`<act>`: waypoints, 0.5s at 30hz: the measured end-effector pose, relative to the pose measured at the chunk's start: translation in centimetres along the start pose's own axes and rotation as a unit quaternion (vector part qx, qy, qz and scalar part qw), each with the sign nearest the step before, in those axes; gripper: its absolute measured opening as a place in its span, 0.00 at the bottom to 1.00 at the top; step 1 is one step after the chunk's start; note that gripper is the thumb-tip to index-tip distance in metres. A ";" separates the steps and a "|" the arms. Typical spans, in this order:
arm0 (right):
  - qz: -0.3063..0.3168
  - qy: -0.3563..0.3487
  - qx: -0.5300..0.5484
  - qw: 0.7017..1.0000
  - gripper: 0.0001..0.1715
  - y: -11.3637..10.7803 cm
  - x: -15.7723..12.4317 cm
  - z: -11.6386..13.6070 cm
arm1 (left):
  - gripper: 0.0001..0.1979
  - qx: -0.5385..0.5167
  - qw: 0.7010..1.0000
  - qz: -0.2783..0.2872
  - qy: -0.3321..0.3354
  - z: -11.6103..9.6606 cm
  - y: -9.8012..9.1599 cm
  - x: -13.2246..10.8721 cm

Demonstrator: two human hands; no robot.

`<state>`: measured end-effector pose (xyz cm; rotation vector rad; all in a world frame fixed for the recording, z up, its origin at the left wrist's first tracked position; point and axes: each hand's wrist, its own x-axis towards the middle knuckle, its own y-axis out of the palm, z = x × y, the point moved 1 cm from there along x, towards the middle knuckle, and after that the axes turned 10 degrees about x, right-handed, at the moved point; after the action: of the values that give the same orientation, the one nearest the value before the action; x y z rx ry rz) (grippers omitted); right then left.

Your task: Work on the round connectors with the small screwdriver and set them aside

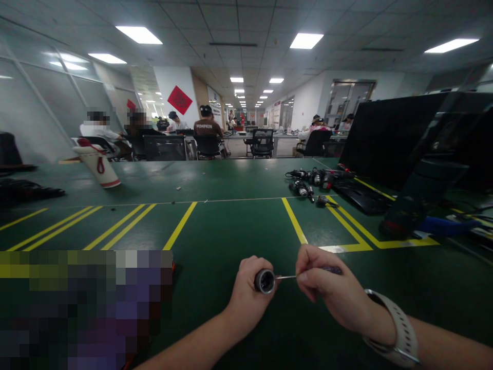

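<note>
My left hand (248,290) is closed around a small dark cylindrical part (264,281) with a round metal-rimmed opening facing me. My right hand (327,293) is closed on a thin screwdriver (308,274) with a dark handle; its slim metal shaft points left and its tip meets the side of the cylindrical part. Both hands hover just above the green table (231,226) near its front edge. A pale watch strap circles my right wrist.
Several similar dark cylindrical parts (308,187) lie at the back right beside a black monitor (389,136) and a dark stand (419,200). A white and red paper cup (98,167) leans at the back left. Yellow lines cross the table. People sit at far desks.
</note>
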<state>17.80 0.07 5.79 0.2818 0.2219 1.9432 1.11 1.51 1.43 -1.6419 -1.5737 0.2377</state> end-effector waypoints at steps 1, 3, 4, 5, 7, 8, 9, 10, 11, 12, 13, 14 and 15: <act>0.008 -0.009 -0.029 1.000 0.03 0.1 -0.2 0.2 | 0.08 -0.001 1.000 -0.002 0.000 0.0 0.0 0.0; 0.025 -0.033 -0.119 0.992 0.04 0.4 -0.7 0.7 | 0.07 0.006 1.000 -0.008 0.003 0.0 0.0 0.1; 0.033 -0.050 -0.174 0.983 0.05 0.6 -1.0 1.1 | 0.07 0.013 1.000 -0.011 0.005 -0.1 -0.1 0.1; 0.039 -0.069 -0.225 0.971 0.06 0.9 -1.3 1.4 | 0.07 0.022 1.000 -0.015 0.008 -0.1 -0.1 0.1; 0.051 -0.099 -0.300 0.948 0.08 1.3 -1.7 1.8 | 0.08 0.035 0.999 -0.020 0.019 -0.2 -0.2 0.0; 0.052 -0.102 -0.313 0.943 0.08 1.4 -1.8 1.9 | 0.08 0.039 0.999 -0.021 0.025 -0.3 -0.2 0.0; 0.051 -0.095 -0.305 0.946 0.08 1.4 -1.8 1.9 | 0.08 0.040 0.998 -0.023 0.029 -0.3 -0.2 -0.1; 0.049 -0.078 -0.279 0.956 0.07 1.3 -1.7 1.8 | 0.09 0.041 0.998 -0.026 0.032 -0.3 -0.2 -0.1; 0.045 -0.060 -0.239 0.968 0.07 1.2 -1.5 1.6 | 0.09 0.042 0.998 -0.028 0.034 -0.3 -0.3 -0.1; 0.039 -0.045 -0.194 0.979 0.06 1.0 -1.3 1.4 | 0.09 0.041 0.998 -0.030 0.032 -0.3 -0.3 -0.1; 0.033 -0.034 -0.147 0.988 0.05 0.8 -1.0 1.1 | 0.09 0.039 0.998 -0.032 0.029 -0.3 -0.3 -0.1; 0.030 -0.026 -0.105 0.994 0.05 0.6 -0.8 0.8 | 0.09 0.035 0.999 -0.031 0.024 -0.3 -0.3 -0.1; 0.027 -0.021 -0.072 0.997 0.04 0.3 -0.6 0.5 | 0.10 0.030 0.999 -0.030 0.018 -0.2 -0.3 0.0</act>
<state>17.86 -0.58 6.35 0.2346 0.0465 1.9937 1.08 1.35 1.75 -1.5436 -1.5708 0.2203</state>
